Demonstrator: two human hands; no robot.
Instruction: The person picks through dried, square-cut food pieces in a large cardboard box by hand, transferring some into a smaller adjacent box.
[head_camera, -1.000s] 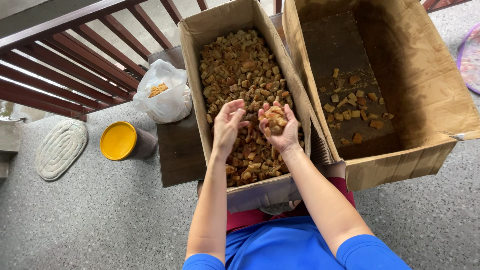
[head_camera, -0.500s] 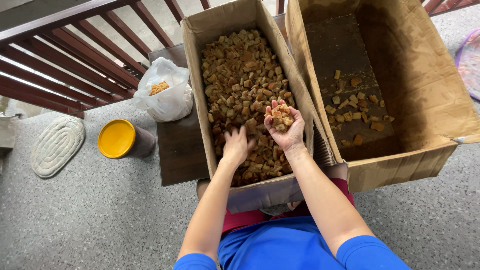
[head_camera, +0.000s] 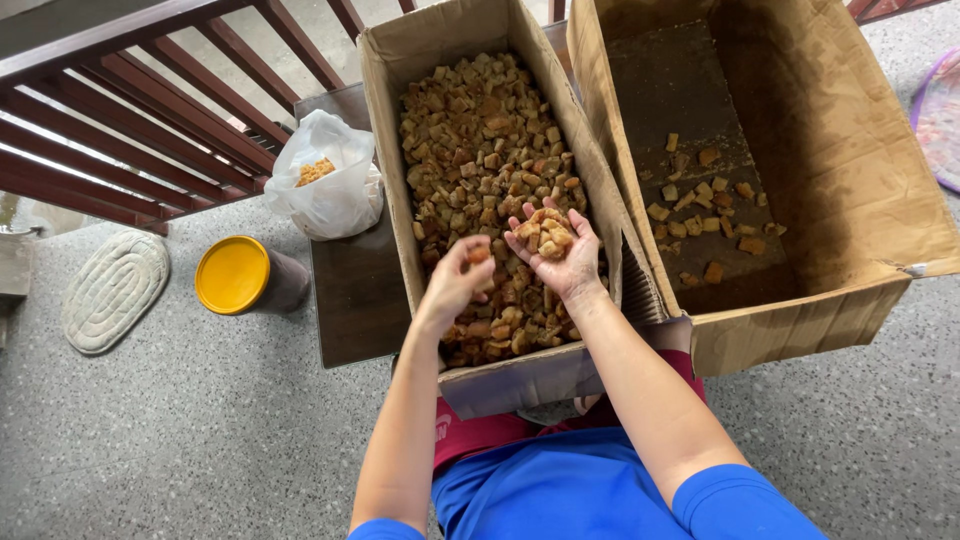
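Head view, I see right hand (head_camera: 560, 250) cupped palm-up holding a heap of brown cubes (head_camera: 545, 230) over the full box (head_camera: 385, 120) at frame centre, left hand (head_camera: 455, 280) pinching one cube just beside it, near-empty box (head_camera: 850, 150) upper right.

floor: speckled grey stone (head_camera: 180, 430); carries oval woven mat (head_camera: 113, 290), yellow-lidded jar (head_camera: 245, 276), large cardboard box (head_camera: 800, 160)
low table: dark wood (head_camera: 355, 290); carries white plastic bag (head_camera: 328, 180), narrow cardboard box (head_camera: 385, 110)
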